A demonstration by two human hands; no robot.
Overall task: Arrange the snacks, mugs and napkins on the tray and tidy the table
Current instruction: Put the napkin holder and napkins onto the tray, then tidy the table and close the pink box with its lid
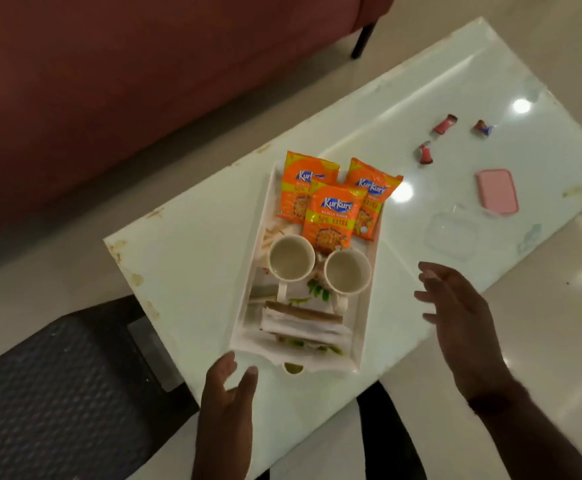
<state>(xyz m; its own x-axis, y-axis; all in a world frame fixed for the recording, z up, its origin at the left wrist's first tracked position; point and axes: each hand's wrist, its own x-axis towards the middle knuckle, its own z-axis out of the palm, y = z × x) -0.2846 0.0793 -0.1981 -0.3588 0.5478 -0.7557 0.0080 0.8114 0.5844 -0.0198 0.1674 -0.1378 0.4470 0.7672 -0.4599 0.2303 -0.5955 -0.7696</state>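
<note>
A white tray lies on the pale glossy table. At its far end are three orange Kurkure snack packets, overlapping. Two empty white mugs stand side by side in the middle. A stack of folded napkins fills the near end. My left hand hovers open at the tray's near left corner, thumb almost touching the rim. Over the table's near edge to the tray's right, my right hand is open, fingers spread, holding nothing.
Three crumpled red wrappers lie on the far right of the table. A pink lid and a clear plastic container sit near them. A red sofa stands behind; a dark woven chair is at left.
</note>
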